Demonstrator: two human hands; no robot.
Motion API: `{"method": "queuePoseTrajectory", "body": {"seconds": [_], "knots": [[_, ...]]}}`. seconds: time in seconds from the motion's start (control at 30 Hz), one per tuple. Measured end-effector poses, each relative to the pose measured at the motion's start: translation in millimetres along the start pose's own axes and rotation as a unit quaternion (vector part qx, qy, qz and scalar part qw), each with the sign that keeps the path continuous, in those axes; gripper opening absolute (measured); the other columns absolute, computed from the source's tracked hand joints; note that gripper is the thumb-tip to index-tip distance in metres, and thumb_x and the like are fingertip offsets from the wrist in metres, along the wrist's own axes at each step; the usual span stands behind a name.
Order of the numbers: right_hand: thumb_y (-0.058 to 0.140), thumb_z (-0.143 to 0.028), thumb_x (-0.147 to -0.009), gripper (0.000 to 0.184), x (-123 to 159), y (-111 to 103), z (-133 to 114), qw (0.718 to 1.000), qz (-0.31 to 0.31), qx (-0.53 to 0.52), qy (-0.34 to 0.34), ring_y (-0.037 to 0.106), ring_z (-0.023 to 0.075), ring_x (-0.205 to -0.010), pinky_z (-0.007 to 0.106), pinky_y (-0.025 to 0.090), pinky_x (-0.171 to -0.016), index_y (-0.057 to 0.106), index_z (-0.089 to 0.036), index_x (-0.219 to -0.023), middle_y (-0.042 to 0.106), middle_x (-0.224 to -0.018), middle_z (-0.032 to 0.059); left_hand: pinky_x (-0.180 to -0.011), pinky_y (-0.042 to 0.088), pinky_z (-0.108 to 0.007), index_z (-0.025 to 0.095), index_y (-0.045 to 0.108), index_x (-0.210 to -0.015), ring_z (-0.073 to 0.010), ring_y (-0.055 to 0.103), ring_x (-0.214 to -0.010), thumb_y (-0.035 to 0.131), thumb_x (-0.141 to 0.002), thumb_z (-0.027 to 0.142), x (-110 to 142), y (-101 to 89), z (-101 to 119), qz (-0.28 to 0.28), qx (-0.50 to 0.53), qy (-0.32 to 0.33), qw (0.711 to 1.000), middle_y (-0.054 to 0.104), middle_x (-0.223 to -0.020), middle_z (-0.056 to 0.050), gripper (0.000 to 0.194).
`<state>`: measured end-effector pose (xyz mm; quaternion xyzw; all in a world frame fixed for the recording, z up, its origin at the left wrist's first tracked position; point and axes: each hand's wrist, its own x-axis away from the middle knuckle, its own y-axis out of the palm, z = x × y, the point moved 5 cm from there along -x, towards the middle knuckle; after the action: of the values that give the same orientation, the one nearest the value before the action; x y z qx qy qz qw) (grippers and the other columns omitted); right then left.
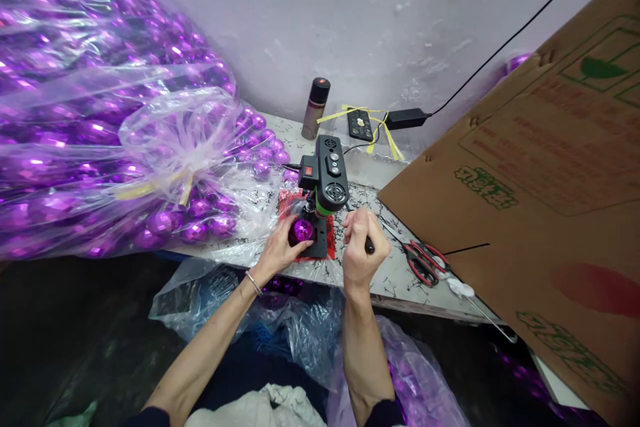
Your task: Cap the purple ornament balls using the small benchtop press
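A small black press-like machine (332, 173) with a red switch and round vents stands upright on the table. On its black base lies a shiny purple ball (303, 230), under the machine's head. My left hand (283, 243) is closed around the ball, thumb at its near side and fingers at its far left. My right hand (365, 247) makes a fist round a lever at the machine's right side; the black end of its handle (369, 246) shows between the fingers. A red sheet (330, 235) lies under the base.
Big clear bags of purple balls (90, 133) fill the left. Behind the machine are a spray can (316, 108), a black phone-like device (359, 123), yellow ties (395, 147) and a power adapter (406, 119). Red-handled scissors (425, 261) lie beside a large cardboard box (525, 180).
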<state>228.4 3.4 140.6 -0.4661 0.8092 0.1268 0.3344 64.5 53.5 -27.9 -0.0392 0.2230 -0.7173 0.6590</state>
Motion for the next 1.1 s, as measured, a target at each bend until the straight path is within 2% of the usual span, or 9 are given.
{"method": "queuePoseTrajectory", "body": {"seconds": [0.13, 0.27, 0.43, 0.57, 0.67, 0.8, 0.97, 1.1], "knots": [[0.047, -0.032, -0.109, 0.047, 1.2, -0.1, -0.4, 1.000, -0.003, 0.007, -0.020, 0.054, 0.0118, -0.063, 0.029, 0.041, -0.061, 0.046, -0.024, -0.064, 0.053, -0.064, -0.0029, -0.110, 0.057, -0.055, 0.021, 0.061, -0.141, -0.0376, 0.071, -0.127, 0.080, -0.090, 0.059, -9.1, 11.0, 0.4, -0.014, -0.098, 0.061, 0.993, 0.073, -0.136, -0.017, 0.067], [0.048, -0.031, -0.109, 0.044, 6.3, -0.5, 3.2, 1.000, 0.002, 0.009, -0.022, 0.054, 0.0117, -0.064, 0.030, 0.041, -0.062, 0.048, -0.023, -0.066, 0.052, -0.065, -0.0033, -0.108, 0.058, -0.053, 0.021, 0.059, -0.144, -0.0366, 0.072, -0.124, 0.078, -0.094, 0.054, -13.1, 14.3, -1.6, -0.011, -0.139, 0.080, 0.987, 0.074, -0.135, -0.016, 0.063], [0.047, -0.032, -0.109, 0.044, 9.4, -0.4, 5.9, 1.000, 0.000, 0.016, -0.017, 0.055, 0.0130, -0.066, 0.031, 0.042, -0.063, 0.047, -0.024, -0.066, 0.051, -0.065, -0.0027, -0.111, 0.055, -0.055, 0.019, 0.056, -0.148, -0.0378, 0.069, -0.130, 0.080, -0.093, 0.050, -13.8, 17.0, -2.3, -0.022, -0.141, 0.095, 0.985, 0.071, -0.139, -0.018, 0.067], [0.047, -0.031, -0.109, 0.042, 9.9, -0.9, 5.8, 0.999, 0.002, 0.019, -0.028, 0.055, 0.0131, -0.066, 0.031, 0.042, -0.063, 0.048, -0.024, -0.067, 0.050, -0.064, -0.0031, -0.109, 0.055, -0.055, 0.019, 0.060, -0.146, -0.0374, 0.069, -0.126, 0.083, -0.090, 0.046, -15.7, 22.5, -1.1, -0.034, -0.145, 0.092, 0.985, 0.072, -0.133, -0.017, 0.066], [0.048, -0.030, -0.108, 0.039, 10.9, -0.9, 6.7, 0.999, -0.002, 0.025, -0.028, 0.053, 0.0127, -0.064, 0.031, 0.042, -0.062, 0.052, -0.024, -0.071, 0.052, -0.066, -0.0031, -0.109, 0.056, -0.054, 0.021, 0.062, -0.145, -0.0363, 0.069, -0.125, 0.087, -0.087, 0.044, -18.2, 25.6, -3.2, -0.022, -0.132, 0.079, 0.988, 0.072, -0.132, -0.015, 0.067], [0.049, -0.027, -0.107, 0.038, 16.6, -1.4, 10.7, 0.999, 0.009, 0.023, -0.035, 0.055, 0.0134, -0.065, 0.031, 0.043, -0.062, 0.052, -0.023, -0.070, 0.054, -0.066, -0.0024, -0.113, 0.053, -0.055, 0.021, 0.063, -0.143, -0.0364, 0.068, -0.131, 0.087, -0.087, 0.045, -17.6, 27.0, -6.3, -0.007, -0.107, 0.099, 0.989, 0.072, -0.138, -0.016, 0.067], [0.048, -0.020, -0.106, 0.036, 35.2, -0.3, 28.0, 0.996, 0.032, 0.018, -0.079, 0.059, 0.0139, -0.066, 0.031, 0.046, -0.062, 0.054, -0.023, -0.070, 0.058, -0.068, -0.0009, -0.113, 0.053, -0.055, 0.022, 0.064, -0.142, -0.0369, 0.068, -0.130, 0.088, -0.086, 0.047, -15.5, 27.0, -9.7, -0.005, -0.101, 0.098, 0.990, 0.073, -0.137, -0.016, 0.066], [0.045, -0.023, -0.106, 0.036, 50.3, 2.6, 43.7, 0.992, 0.032, 0.031, -0.119, 0.060, 0.0150, -0.065, 0.032, 0.048, -0.061, 0.054, -0.023, -0.071, 0.060, -0.070, -0.0001, -0.113, 0.052, -0.055, 0.023, 0.064, -0.143, -0.0365, 0.068, -0.130, 0.086, -0.087, 0.049, -15.2, 27.5, -10.1, -0.009, -0.096, 0.089, 0.991, 0.073, -0.138, -0.016, 0.065]]}}
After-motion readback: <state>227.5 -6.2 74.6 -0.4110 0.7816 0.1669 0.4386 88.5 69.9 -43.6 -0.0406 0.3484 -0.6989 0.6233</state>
